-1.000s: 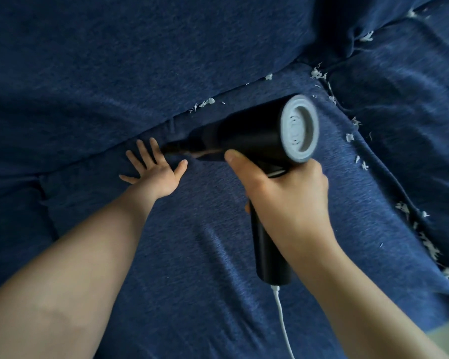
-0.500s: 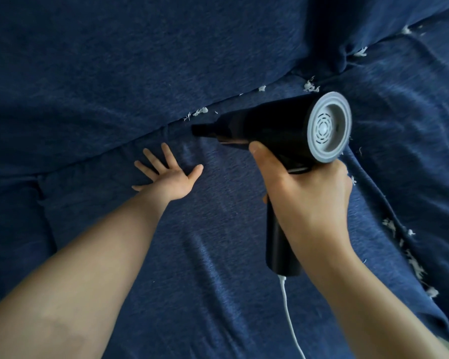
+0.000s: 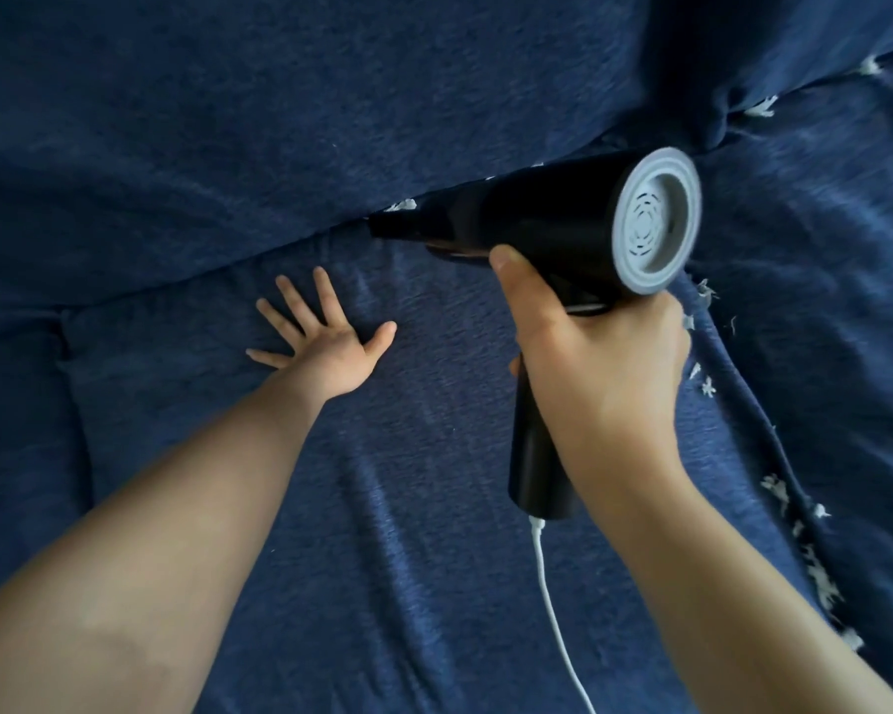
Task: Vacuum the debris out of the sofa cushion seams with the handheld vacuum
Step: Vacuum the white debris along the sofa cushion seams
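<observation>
A black handheld vacuum (image 3: 537, 219) with a grey rear cap is gripped at its handle by my right hand (image 3: 599, 363). Its narrow nozzle points left into the seam between the dark blue back cushion (image 3: 279, 121) and the seat cushion (image 3: 408, 481). A scrap of white debris (image 3: 402, 205) lies in that seam just above the nozzle tip. My left hand (image 3: 326, 342) lies flat with spread fingers on the seat cushion, left of the vacuum. More white debris (image 3: 815, 564) runs along the seam on the right between the two seat cushions.
A white cord (image 3: 555, 600) hangs from the bottom of the vacuum handle toward the lower edge of view. A few white scraps (image 3: 761, 108) sit at the upper right corner seam. A second seat cushion (image 3: 846, 301) fills the right side.
The vacuum and my right hand have moved right along the back seam. The debris near the nozzle has thinned. My left hand has slid slightly down, away from the seam.
</observation>
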`<state>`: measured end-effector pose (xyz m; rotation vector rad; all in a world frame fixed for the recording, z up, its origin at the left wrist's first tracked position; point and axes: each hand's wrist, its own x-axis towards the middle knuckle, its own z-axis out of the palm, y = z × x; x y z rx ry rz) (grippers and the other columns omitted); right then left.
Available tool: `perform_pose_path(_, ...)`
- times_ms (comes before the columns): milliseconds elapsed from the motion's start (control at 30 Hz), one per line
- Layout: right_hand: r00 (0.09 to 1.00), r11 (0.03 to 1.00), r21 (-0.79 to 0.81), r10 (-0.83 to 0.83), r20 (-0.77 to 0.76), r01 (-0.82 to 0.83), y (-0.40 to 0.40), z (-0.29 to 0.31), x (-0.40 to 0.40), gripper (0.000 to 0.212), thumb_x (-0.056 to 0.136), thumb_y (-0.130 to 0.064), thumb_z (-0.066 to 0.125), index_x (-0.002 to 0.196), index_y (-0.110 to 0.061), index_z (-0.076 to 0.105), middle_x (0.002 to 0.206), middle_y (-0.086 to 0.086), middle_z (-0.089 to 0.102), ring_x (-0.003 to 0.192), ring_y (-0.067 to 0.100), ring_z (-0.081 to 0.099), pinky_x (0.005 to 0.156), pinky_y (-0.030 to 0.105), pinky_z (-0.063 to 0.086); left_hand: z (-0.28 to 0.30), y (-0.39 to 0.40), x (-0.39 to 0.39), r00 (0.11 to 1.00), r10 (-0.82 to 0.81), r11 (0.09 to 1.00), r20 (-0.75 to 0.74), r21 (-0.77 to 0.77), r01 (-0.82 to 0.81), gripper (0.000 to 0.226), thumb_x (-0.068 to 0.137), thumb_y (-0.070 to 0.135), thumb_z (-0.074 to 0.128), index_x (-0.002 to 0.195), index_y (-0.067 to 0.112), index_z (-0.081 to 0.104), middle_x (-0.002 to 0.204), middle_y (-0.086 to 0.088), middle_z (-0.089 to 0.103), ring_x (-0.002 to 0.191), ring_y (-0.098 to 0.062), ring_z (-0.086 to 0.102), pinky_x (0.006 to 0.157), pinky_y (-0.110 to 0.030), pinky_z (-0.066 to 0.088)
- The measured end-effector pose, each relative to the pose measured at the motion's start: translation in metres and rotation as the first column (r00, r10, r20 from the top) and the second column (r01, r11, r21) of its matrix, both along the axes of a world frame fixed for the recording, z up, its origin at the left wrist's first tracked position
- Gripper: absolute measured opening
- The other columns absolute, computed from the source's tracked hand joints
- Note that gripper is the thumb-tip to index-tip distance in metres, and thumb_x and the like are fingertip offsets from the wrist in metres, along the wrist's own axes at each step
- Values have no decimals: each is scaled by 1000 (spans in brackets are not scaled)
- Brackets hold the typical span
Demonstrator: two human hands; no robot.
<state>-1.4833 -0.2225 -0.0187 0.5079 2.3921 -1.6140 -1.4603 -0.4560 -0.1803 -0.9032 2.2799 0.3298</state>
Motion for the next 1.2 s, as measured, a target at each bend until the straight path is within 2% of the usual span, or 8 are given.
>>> perform_pose_path(167, 999, 997, -72, -36, 33, 39, -3, -9, -3, 47, 70, -61, 68, 90, -19, 71, 78, -2, 73, 83, 29, 70, 84, 45, 54, 2, 2, 0, 1000, -1, 1000, 9, 12, 1, 115, 52, 96, 9, 135, 34, -41, 144, -5, -49, 136, -41, -36, 96, -80, -6)
perform_pose_path(333, 997, 995, -94, -26, 70, 33, -18, -16, -1, 45, 73, -61, 68, 91, -20, 72, 79, -2, 73, 82, 23, 72, 86, 34, 52, 3, 3, 0, 1000, -9, 1000, 12, 12, 9, 115, 54, 95, 11, 137, 33, -41, 143, -6, -49, 136, -41, -37, 97, -79, -6)
perform_pose_path(500, 998, 998, -63, 13, 60, -9, -13, -13, 3, 45, 71, -64, 67, 90, -23, 71, 77, -5, 72, 81, 21, 71, 83, 36, 54, 3, 2, 0, 1000, -3, 1000, 24, 17, 3, 116, 51, 97, 10, 134, 35, -43, 142, -4, -51, 135, -40, -38, 97, -80, -6)
perform_pose_path(667, 995, 996, -79, -41, 86, 48, 5, -8, 11, 51, 65, -66, 67, 83, -19, 71, 72, -3, 72, 82, 27, 70, 81, 44, 56, 7, 1, -5, 998, 19, 1000, 67, 23, -21, 118, 46, 98, 8, 130, 36, -47, 140, -4, -53, 135, -41, -38, 97, -80, -5)
perform_pose_path(833, 991, 989, -106, -93, 95, 103, -13, -6, 3, 43, 70, -61, 70, 83, -20, 71, 71, -4, 72, 80, 24, 71, 81, 39, 56, 9, 0, -7, 994, 16, 999, 105, 37, -20, 117, 50, 97, 11, 129, 35, -48, 139, -6, -54, 134, -42, -39, 98, -80, -4)
perform_pose_path(1000, 969, 968, -171, -153, 192, 186, -36, -18, -2, 41, 70, -59, 72, 85, -20, 71, 75, -3, 73, 78, 22, 72, 78, 37, 57, 6, 1, -7, 995, 13, 1000, 98, 22, -15, 114, 61, 94, 17, 132, 32, -47, 140, -8, -53, 135, -43, -37, 99, -79, -4)
perform_pose_path(1200, 965, 966, -181, -146, 218, 187, -39, -25, 2, 40, 71, -59, 71, 82, -20, 71, 72, -2, 72, 77, 20, 72, 79, 36, 57, 4, 2, -7, 996, 10, 1000, 88, 13, -11, 117, 50, 96, 11, 132, 33, -46, 142, -6, -51, 136, -42, -36, 98, -79, -4)
